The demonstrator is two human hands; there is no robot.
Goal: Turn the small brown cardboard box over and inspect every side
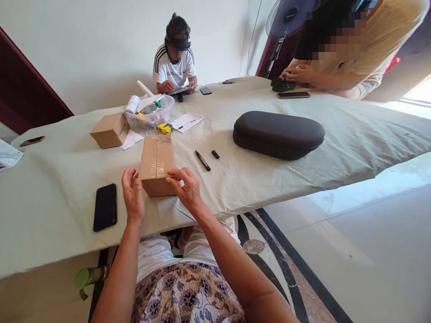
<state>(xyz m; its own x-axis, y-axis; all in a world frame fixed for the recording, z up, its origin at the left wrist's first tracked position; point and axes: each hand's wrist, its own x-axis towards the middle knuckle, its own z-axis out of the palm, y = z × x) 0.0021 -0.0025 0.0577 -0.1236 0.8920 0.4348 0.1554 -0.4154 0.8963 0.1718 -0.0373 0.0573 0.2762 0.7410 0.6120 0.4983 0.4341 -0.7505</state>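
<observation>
1. Table point(57, 197) under pale cloth, bearing the dark case point(279, 134), landmark for these notes; both table ends run out of frame
2. Co-workers past the case: white-shirted co-worker point(174, 69) beyond it to the left, bent over a sheet; tan-shirted co-worker point(393, 49) beyond it to the right, upper part blurred and cut off
3. Taped box point(156, 154) on the table, left of the case; flaps shut, clear tape point(157, 170) along the top seam, so closing judged done up there; contents and underside hidden, any further taping impossible to judge
4. Second box point(109, 132), farther left of the case, next to a plastic basket point(160, 119); sealing hard to read, basket contents jumbled
5. Right hand point(185, 186), left of the case: thumb and forefinger gripping the taped box's near right corner; left hand point(134, 195), farther left: fingers loosely curved, grasping nothing, contact with the box unclear
6. Phone point(105, 207), farther left of the case than either hand, screen dark
7. Marker point(202, 160), left of the case, uncapped; no writing made out on the taped box
8. Cap point(215, 154), between marker and case; recapping not yet done
</observation>
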